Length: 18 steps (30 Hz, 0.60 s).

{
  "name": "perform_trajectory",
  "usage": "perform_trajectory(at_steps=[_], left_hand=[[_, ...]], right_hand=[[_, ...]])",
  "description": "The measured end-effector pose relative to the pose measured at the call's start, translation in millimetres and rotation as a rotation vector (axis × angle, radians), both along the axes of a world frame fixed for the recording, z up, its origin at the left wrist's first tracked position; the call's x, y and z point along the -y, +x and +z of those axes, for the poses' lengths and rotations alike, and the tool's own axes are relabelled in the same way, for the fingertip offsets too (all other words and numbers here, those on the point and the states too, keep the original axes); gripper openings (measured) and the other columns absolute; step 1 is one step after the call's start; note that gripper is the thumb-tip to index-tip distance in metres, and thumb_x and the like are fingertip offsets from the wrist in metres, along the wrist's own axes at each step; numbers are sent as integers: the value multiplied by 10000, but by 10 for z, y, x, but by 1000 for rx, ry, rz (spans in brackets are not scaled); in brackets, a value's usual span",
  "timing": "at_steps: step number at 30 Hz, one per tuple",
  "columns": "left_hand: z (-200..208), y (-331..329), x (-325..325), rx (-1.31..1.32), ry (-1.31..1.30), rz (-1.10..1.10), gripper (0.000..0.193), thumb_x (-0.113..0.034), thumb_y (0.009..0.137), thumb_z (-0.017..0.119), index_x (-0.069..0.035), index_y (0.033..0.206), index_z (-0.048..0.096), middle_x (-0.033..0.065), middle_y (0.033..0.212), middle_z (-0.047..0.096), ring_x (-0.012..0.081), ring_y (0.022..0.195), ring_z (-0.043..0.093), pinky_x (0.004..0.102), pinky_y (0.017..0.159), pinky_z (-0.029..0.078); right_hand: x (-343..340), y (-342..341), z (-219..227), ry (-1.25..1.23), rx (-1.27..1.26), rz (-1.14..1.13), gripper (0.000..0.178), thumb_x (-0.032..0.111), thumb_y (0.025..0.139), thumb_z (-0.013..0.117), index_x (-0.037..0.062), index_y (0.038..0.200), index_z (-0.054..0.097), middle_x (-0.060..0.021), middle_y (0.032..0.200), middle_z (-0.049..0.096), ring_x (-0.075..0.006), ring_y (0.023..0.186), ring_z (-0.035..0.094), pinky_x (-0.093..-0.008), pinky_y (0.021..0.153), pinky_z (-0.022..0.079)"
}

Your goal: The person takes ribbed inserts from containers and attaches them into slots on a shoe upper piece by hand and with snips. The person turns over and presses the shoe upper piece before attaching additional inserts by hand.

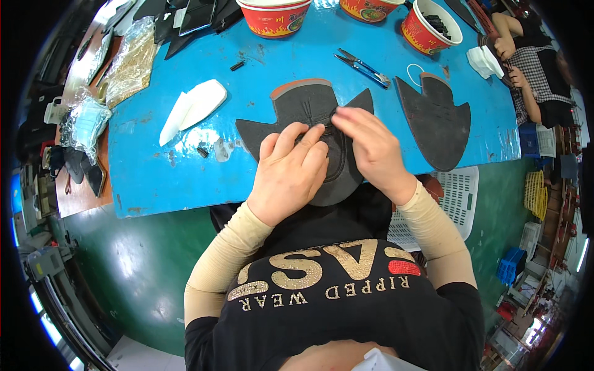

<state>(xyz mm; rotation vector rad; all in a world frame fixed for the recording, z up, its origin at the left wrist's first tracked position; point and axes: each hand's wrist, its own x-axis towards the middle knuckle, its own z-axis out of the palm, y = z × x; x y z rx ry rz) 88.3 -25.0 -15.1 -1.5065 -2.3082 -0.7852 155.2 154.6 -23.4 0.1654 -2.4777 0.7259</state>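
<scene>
A dark grey shoe upper (302,102), with pointed side wings and a reddish-brown top edge, lies at the table's near edge, its rounded end reaching past it. My left hand (292,170) bends its fingers onto the middle of the piece, pressing a narrow dark strip there. Beside it, my right hand (374,147) has thumb and fingers closed at the same strip; what sits between the fingertips is mostly hidden. A second matching upper (436,123) lies flat to the right. Thread snips (364,67) with blue handles rest beyond my hands.
Red-and-white paper tubs (275,18) stand along the far side of the blue table (161,179); one tub (431,28) holds dark scraps. White pads (195,110) lie left, a crumpled tissue (484,62) right. Another person (526,68) works at far right. A white crate (458,198) sits below.
</scene>
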Motion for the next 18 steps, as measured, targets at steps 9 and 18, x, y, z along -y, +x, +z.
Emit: perform_trajectory(at_steps=[9,18], left_hand=[[140,274,260,1127,513,-99,160,-13,836,670,-6,995,668,76,950,649,167,870,595,271,754,471],[72,362,325,1281,694,-10,175,14,807,690,4,980,663,73,923,641,152,861,591,252,744,471]], right_hand=[[576,418,129,-1047,190,111,143,7,874,641,15,999,573,-41,934,639,-79,835,604,-227,735,493],[649,403,202,-1256,308,160,158,-12,879,623,15,1006,534,-45,944,617,-81,855,599,-223,740,495]])
